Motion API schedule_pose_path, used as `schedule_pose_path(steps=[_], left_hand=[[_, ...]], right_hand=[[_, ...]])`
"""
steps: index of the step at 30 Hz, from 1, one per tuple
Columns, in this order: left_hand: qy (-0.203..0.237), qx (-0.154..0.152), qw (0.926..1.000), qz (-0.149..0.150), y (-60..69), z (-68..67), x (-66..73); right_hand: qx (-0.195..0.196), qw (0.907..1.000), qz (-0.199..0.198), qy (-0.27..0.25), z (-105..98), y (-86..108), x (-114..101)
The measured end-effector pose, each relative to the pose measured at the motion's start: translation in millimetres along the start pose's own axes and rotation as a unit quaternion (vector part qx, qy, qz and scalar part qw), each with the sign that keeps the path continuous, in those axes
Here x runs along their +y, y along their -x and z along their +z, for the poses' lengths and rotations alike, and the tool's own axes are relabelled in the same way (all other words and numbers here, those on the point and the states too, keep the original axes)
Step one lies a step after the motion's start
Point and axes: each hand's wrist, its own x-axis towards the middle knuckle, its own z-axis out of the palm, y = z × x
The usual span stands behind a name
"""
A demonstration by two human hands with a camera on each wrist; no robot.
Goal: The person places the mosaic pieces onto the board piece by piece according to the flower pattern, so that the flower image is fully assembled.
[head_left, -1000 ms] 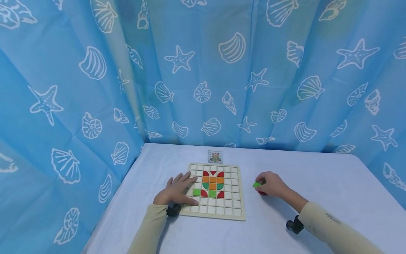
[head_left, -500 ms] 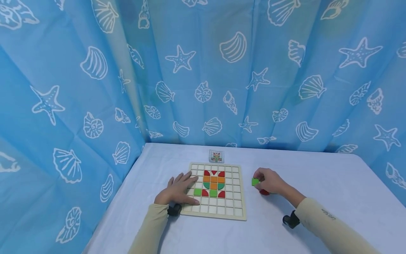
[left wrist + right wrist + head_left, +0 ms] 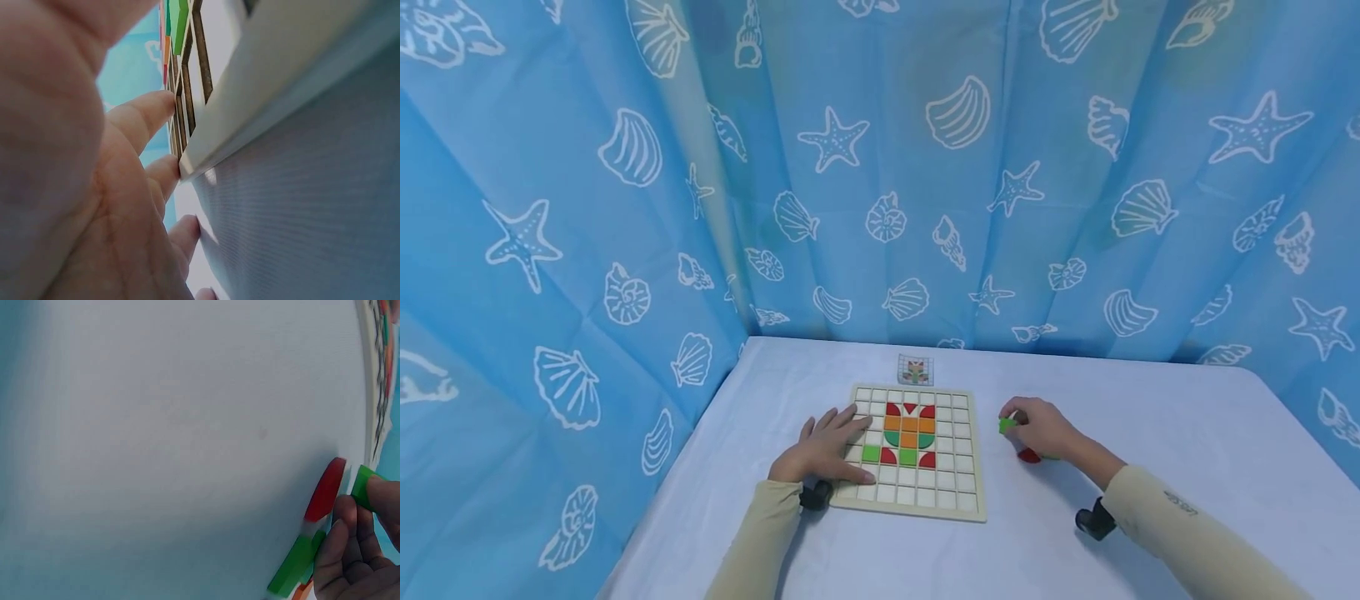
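Tiles (image 3: 909,439) in red, orange and green make a pattern on a square, pale board (image 3: 925,513) with white grid cells, set on a white cloth-covered tabletop (image 3: 1000,562). At the board's nine o'clock lies the left hand (image 3: 823,450), its fingers spread wide and reaching over the edge onto the cells, holding nothing. Out at three o'clock, clear of the board, the right hand (image 3: 1041,429) pinches a small, flat green tile (image 3: 1006,426) in its fingertips. At that hand's six o'clock, a curved-edged red tile (image 3: 1028,456) rests on the tabletop, with flat green pieces (image 3: 290,569) and a partly hidden orange piece (image 3: 302,592) near it. A small gridded card (image 3: 915,370) bearing a coloured design sits at the board's twelve o'clock, before a blue curtain (image 3: 880,167) with white shells and starfish.
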Motion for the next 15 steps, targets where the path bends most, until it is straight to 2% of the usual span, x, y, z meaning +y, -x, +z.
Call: schedule_pose_path(steps=[4,9,12,15], left_hand=[[-0.005,0.0,1.0,0.0,-3.2,-0.6,-0.5],[-0.008,0.002,1.0,0.003,-4.4,-0.7,-0.8],[-0.004,0.001,1.0,0.002,-2.7,0.6,-0.6],[0.0,0.003,1.0,-0.001,-1.1,1.5,-0.3]], right_hand=[[0.016,0.9977,0.011,-0.065,-2.9,-0.2,-2.0],[0.036,0.9904,0.031,-0.13,0.9,-1.1,-7.7],[0.043,0.9872,0.041,-0.148,5.6,-2.3,-11.2],[0.056,0.9879,0.038,-0.139,10.5,-3.0,-15.3]])
